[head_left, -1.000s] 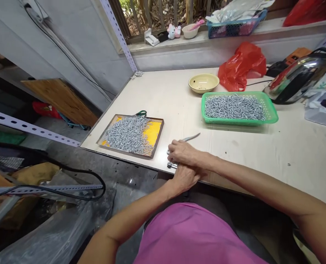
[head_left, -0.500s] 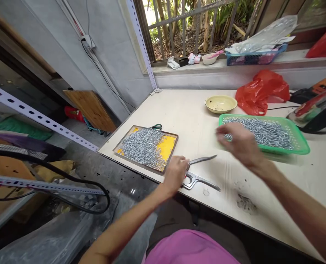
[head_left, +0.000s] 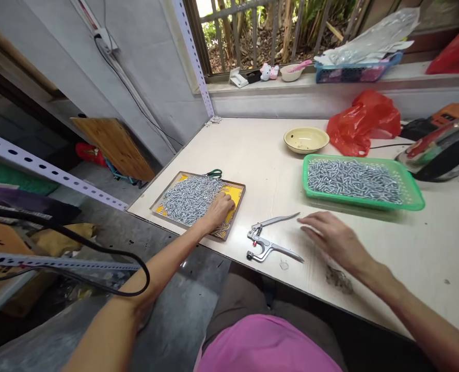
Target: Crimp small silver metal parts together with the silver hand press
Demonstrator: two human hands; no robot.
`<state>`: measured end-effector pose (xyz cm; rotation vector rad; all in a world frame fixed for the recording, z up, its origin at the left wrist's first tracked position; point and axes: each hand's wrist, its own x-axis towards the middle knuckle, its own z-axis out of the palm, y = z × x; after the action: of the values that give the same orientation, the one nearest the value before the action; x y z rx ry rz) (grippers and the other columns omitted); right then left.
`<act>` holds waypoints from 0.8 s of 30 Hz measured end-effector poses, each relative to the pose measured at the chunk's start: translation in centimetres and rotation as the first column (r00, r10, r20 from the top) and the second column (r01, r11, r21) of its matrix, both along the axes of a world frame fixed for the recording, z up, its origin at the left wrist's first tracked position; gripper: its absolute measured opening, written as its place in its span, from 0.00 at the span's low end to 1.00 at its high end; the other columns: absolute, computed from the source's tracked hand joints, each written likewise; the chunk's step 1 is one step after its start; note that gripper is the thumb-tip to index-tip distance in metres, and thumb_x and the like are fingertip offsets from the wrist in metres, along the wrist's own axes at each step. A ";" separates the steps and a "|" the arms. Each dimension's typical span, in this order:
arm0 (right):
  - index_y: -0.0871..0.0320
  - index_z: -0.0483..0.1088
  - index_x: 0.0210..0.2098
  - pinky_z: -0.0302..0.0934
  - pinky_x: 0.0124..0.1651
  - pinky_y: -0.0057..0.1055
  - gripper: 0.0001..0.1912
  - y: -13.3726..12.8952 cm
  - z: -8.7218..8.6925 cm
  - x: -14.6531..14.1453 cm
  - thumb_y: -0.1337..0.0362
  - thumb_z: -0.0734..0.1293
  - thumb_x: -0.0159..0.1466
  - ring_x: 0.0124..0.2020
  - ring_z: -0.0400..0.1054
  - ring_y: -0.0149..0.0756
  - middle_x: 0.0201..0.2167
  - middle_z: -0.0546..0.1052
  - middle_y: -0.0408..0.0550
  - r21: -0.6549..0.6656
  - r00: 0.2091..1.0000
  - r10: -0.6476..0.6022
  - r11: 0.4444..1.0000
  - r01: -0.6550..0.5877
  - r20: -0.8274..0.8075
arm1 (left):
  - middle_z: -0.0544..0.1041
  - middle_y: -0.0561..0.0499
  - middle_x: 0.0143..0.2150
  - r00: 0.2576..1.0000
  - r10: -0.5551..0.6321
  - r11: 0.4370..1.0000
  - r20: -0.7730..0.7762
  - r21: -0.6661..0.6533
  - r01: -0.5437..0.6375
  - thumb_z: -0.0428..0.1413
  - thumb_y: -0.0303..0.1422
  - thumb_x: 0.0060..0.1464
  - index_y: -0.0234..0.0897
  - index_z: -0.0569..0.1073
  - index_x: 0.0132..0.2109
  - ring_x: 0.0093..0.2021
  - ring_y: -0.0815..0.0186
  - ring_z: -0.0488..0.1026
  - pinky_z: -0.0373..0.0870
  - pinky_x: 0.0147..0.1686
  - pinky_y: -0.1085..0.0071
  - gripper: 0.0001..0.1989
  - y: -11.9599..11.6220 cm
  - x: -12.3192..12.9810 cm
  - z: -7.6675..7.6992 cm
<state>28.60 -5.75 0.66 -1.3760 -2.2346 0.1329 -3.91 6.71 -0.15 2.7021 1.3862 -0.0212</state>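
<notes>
Shallow brown-rimmed tray with a yellow bottom, lying beside the near edge of the pale table, close to its near-left corner. Small silvery metal pieces are heaping over most of the tray, leaving yellow showing toward its right rim. The left hand is reaching into this right part, its fingers curling narrowly at the pieces; whether they are gripping one cannot be told. Dark green looped handles are lying against the tray's far rim.

Right of the tray, silver-grey metal pliers with a coil spring are resting near the table's near edge, their two handles spreading rightward. The right hand is hovering just beyond the handle ends, fingers extending loosely, slightly apart.

Farther toward the far edge, a green perforated plastic basket is holding similar silvery pieces. Behind it, a cream-yellow oval bowl and a crumpled red plastic bag are sitting near the far edge, with a shiny kettle standing to the right.
</notes>
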 end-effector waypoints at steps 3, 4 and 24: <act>0.56 0.72 0.44 0.63 0.42 0.34 0.14 -1.9 -0.5 -3.3 0.62 0.55 0.70 0.40 0.68 0.38 0.39 0.74 0.52 -0.179 0.996 0.090 0.980 -0.086 0.014 | 0.74 0.43 0.37 0.995 0.076 0.997 0.070 -0.012 -0.075 0.50 0.27 0.59 0.32 0.77 0.35 0.43 0.60 0.68 0.65 0.44 0.65 0.10 -0.1 0.1 0.5; 0.56 0.72 0.44 0.63 0.41 0.33 0.14 -2.2 -0.7 -4.1 0.62 0.55 0.70 0.39 0.68 0.37 0.38 0.73 0.51 -0.226 0.994 0.103 0.970 -0.094 0.027 | 0.75 0.44 0.37 0.982 0.124 0.992 0.139 -0.020 -0.123 0.51 0.26 0.58 0.33 0.77 0.34 0.43 0.60 0.69 0.65 0.44 0.65 0.09 -0.5 0.3 0.8; 0.59 0.72 0.39 0.52 0.38 0.32 0.14 -2.0 -0.9 -5.2 0.62 0.57 0.70 0.36 0.65 0.35 0.38 0.72 0.50 -0.365 0.942 0.078 0.930 0.049 0.326 | 0.65 0.58 0.15 0.493 0.848 0.331 0.193 -0.920 -0.211 0.60 0.30 0.49 0.30 0.72 0.28 0.12 0.78 0.56 0.48 0.12 0.78 0.07 -10.4 5.5 -0.8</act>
<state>23.39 -7.79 -0.23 -1.6841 -2.6003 0.3653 1.63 -3.68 -0.91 1.0849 1.4666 0.2785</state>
